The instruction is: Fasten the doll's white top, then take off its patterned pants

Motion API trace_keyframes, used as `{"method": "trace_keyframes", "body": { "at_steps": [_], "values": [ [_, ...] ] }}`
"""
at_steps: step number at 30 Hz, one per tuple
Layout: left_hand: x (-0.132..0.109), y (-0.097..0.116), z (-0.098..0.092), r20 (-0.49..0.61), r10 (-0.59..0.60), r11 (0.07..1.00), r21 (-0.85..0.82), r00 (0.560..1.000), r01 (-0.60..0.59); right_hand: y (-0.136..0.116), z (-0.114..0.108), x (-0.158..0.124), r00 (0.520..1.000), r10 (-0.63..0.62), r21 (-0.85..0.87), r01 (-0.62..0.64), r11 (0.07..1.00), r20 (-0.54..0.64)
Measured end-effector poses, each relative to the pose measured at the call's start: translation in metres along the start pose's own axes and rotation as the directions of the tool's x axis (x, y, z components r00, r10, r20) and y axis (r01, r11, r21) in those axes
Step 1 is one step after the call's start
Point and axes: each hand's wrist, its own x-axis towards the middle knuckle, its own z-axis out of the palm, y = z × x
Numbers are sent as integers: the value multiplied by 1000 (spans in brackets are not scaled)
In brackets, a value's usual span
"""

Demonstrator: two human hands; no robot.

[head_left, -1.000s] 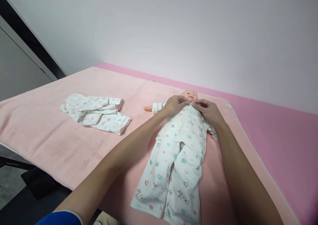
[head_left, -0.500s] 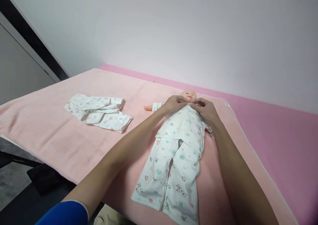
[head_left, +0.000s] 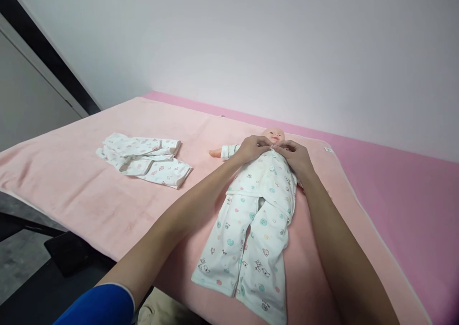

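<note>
A baby doll (head_left: 274, 135) lies on its back, dressed in a white printed baby shirt (head_left: 263, 177) and matching trousers (head_left: 247, 248). At the neck of the shirt, my left hand (head_left: 255, 148) and my right hand (head_left: 296, 155) meet just under the doll's chin. Both hands have their fingers closed in a pinch on the shirt's collar. A button shows on the shirt front below them; whatever fastening sits between my fingertips is hidden. One doll arm sticks out of its sleeve on the left.
Folded white printed baby clothes (head_left: 147, 160) lie to the left on the pink blanket (head_left: 71, 172). A pale wall (head_left: 251, 52) rises behind the pink table edge (head_left: 405, 191). Below left is a dark flat object (head_left: 68, 253).
Both hands stay at the collar, with only slight finger shifts. The whole view has moved a little; the doll and folded clothes lie as before.
</note>
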Motion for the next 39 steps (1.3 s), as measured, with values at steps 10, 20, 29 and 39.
{"method": "trace_keyframes", "body": {
  "at_steps": [10,20,29,39],
  "values": [
    [-6,13,0,8,-101,995,4,995,101,-3,-7,-2,1000,2,-85,0,996,31],
    [-2,8,5,-30,-112,993,23,993,113,-2,-34,8,969,16,-208,37,977,247],
    [1,8,14,-68,-97,994,52,993,100,-3,-24,11,970,114,-189,-74,979,214],
    [0,6,16,-96,-124,991,28,988,127,1,-21,13,970,167,-84,-155,984,174]
  ]
}}
